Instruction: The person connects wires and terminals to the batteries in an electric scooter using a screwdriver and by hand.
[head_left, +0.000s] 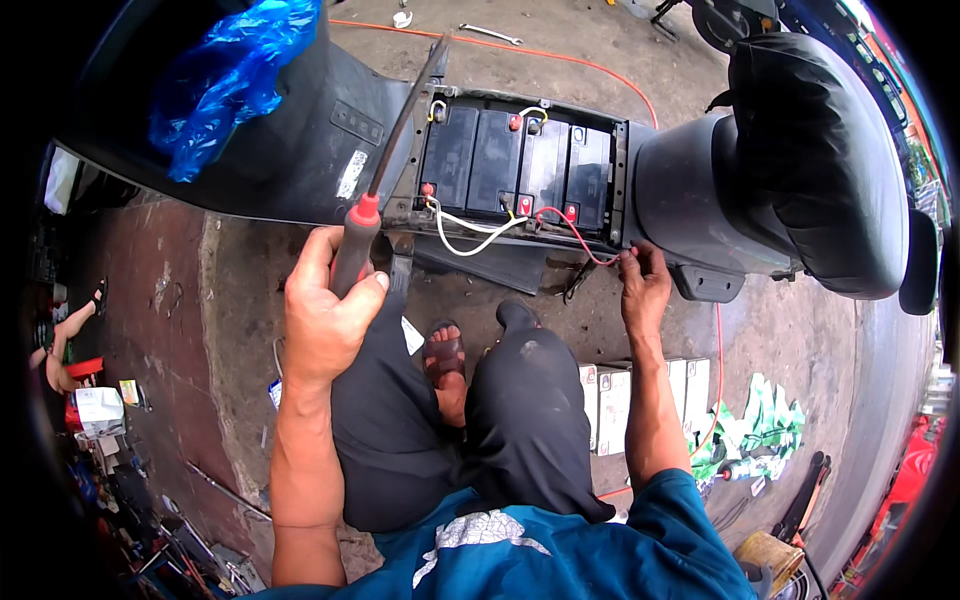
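My left hand (326, 315) grips the red and black handle of a long screwdriver (367, 202), its shaft pointing up and away. Between thumb and fingers of my right hand (645, 281) is the end of a red wire (581, 238). That wire runs from the front edge of the battery bay of an electric scooter (679, 180). Several black batteries (495, 161) stand side by side in the bay. A white wire (469, 251) loops out from a red-capped terminal (427, 190) on the leftmost battery. Short wires link some terminals along the far side.
A blue plastic sheet (232, 75) covers part of the scooter's front. The black seat (817, 165) rises at the right. On the floor lie a wrench (491, 34), an orange hose (555, 56) and green-white packaging (765, 420). White boxes (613, 409) stand near my right forearm; tools (202, 555) lie lower left.
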